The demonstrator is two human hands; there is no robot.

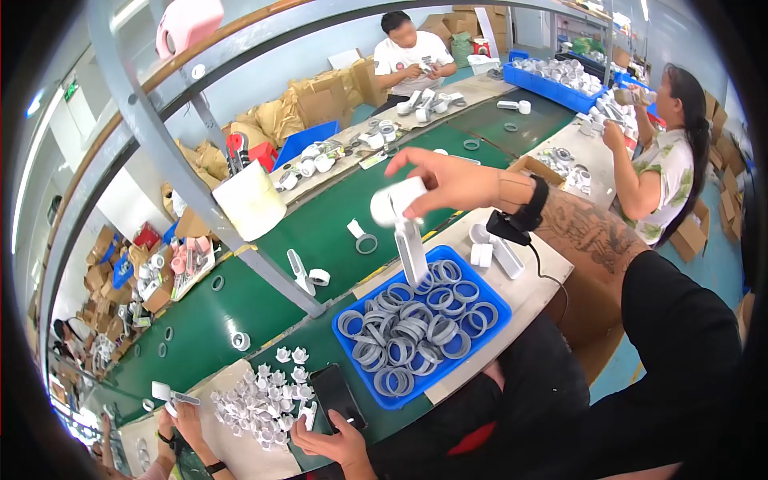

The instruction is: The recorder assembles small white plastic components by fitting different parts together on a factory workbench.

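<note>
Right hand [448, 180] grip closed on white handheld fan [404, 220] | left hand [336, 438] loose, fingers touching black phone [338, 396]

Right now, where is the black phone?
In the head view the black phone lies low and centre on the green belt edge, between the pile of small white parts and the blue bin of grey rings, just above the left hand.

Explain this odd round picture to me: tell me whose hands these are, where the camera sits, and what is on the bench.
The camera is worn on a person's head and looks down; its fisheye lens bends the edges. No machine here, only bare hands. The right hand, with a black wrist strap, holds a white plastic part above a blue tray of grey rings. The left hand rests low by a black phone and a heap of small white pieces. A green conveyor belt runs past, and other people work nearby.
</note>
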